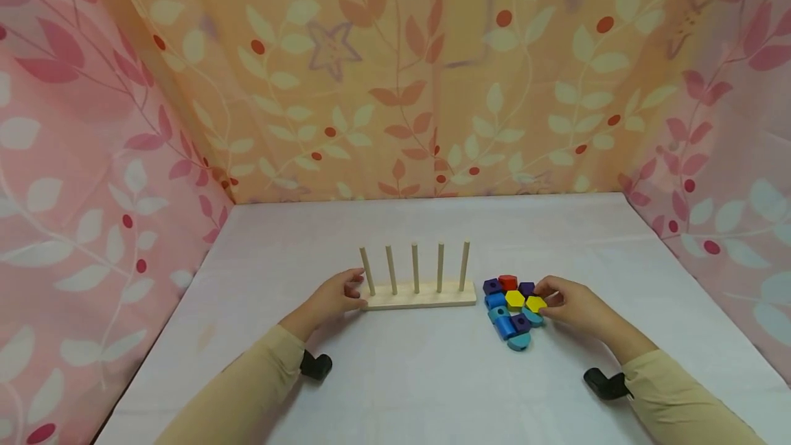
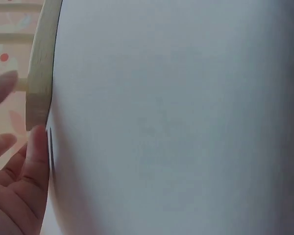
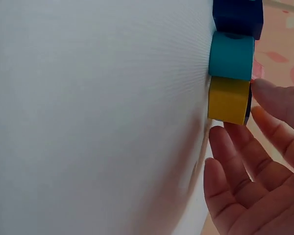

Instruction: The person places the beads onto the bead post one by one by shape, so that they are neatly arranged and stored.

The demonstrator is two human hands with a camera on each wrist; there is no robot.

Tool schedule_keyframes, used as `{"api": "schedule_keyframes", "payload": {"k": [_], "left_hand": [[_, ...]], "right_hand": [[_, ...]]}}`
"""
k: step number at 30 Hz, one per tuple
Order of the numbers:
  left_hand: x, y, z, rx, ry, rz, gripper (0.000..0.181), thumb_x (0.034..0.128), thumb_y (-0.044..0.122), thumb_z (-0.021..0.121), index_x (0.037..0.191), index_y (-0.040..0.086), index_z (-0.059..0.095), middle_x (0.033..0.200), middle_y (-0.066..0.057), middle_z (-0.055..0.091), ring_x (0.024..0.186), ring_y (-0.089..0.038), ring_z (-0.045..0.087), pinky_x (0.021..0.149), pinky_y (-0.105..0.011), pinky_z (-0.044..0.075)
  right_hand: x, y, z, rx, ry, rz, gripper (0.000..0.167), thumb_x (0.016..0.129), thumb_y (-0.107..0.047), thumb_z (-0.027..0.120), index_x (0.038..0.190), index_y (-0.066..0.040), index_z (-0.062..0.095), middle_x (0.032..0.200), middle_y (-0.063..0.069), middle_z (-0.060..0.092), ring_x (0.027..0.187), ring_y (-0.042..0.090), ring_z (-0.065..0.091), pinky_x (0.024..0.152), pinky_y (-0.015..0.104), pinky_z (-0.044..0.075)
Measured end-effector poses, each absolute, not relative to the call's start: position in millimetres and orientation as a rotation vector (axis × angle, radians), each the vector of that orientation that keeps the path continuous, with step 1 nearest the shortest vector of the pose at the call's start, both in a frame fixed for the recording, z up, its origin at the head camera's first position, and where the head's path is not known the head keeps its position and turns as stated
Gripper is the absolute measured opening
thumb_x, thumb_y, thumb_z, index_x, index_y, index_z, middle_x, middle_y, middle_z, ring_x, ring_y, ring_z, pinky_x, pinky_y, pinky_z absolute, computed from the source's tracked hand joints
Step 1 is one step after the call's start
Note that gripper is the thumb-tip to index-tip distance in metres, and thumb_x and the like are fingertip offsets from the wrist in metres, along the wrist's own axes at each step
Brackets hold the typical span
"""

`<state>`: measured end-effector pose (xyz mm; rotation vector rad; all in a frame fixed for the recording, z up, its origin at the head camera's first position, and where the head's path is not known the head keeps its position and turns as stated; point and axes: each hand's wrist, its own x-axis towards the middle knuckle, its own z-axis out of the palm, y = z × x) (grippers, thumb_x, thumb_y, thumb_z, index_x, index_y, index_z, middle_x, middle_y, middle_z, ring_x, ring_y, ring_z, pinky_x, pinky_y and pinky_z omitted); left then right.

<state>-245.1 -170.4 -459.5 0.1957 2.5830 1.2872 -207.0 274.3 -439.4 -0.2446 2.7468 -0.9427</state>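
Observation:
A pale wooden peg stand [image 1: 420, 296] with a row of upright pegs stands on the table. My left hand [image 1: 336, 294] is at its left end, fingers loosely bent. One fingertip [image 2: 38, 134] touches the end of the base, and another reaches toward the end peg. To the right of the stand lies a cluster of coloured blocks, with red, blue, purple, teal and yellow pieces. My right hand [image 1: 571, 301] is at the cluster's right edge, its fingertips around a yellow hexagonal block [image 3: 229, 100]. A teal block [image 3: 231, 56] sits against the yellow one. A purple block [image 1: 526, 288] is partly hidden.
A white cloth [image 1: 420, 383] covers the table. Patterned curtains [image 1: 395, 74] rise behind it and on both sides. Black devices [image 1: 604, 384] are strapped near both sleeve cuffs.

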Motion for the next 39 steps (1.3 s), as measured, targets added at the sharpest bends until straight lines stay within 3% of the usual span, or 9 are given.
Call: {"api": "schedule_keyframes", "payload": {"k": [9,14,21,29,39], "left_hand": [[-245,-165,-465,0.225,2.634,1.194,0.051,0.0704,0.009,0.078,0.118,0.005,0.060,0.092,-0.003,0.055,0.082,-0.016,0.050,0.069,-0.027,0.042],[-245,-167,-466,0.215,2.631,1.220,0.050,0.0704,0.008,0.077,0.117,0.006,0.061,0.092,-0.001,0.056,0.083,-0.014,0.052,0.070,-0.027,0.043],[-243,-171,-466,0.233,2.670,1.204,0.049,0.0714,0.008,0.077,0.118,0.006,0.061,0.095,-0.002,0.056,0.084,-0.014,0.053,0.073,-0.028,0.044],[-244,-171,-467,0.227,2.683,1.165,0.049,0.0730,0.011,0.076,0.119,0.008,0.060,0.099,-0.003,0.055,0.086,-0.015,0.053,0.078,-0.032,0.044],[-246,-171,-468,0.224,2.689,1.155,0.048,0.0732,0.011,0.076,0.119,0.009,0.060,0.097,-0.002,0.054,0.085,-0.015,0.052,0.074,-0.031,0.043]], "right_hand": [[-208,277,-443,-0.096,2.737,-0.894,0.035,0.078,-0.023,0.072,0.101,-0.003,0.055,0.091,0.007,0.059,0.081,0.021,0.052,0.075,0.038,0.049],[-209,277,-446,-0.060,2.711,-0.873,0.036,0.077,-0.028,0.073,0.101,-0.004,0.062,0.091,0.006,0.060,0.081,0.022,0.052,0.075,0.038,0.049],[-210,274,-448,-0.073,2.680,-0.943,0.030,0.075,-0.026,0.075,0.095,-0.011,0.057,0.091,0.005,0.057,0.083,0.022,0.049,0.074,0.035,0.047],[-208,272,-446,-0.100,2.642,-0.987,0.031,0.074,-0.017,0.074,0.098,-0.009,0.055,0.086,0.005,0.054,0.080,0.021,0.048,0.071,0.031,0.047],[-208,274,-427,-0.089,2.625,-1.030,0.032,0.076,-0.023,0.073,0.097,-0.011,0.053,0.086,0.007,0.051,0.081,0.023,0.046,0.064,0.031,0.045]]}}
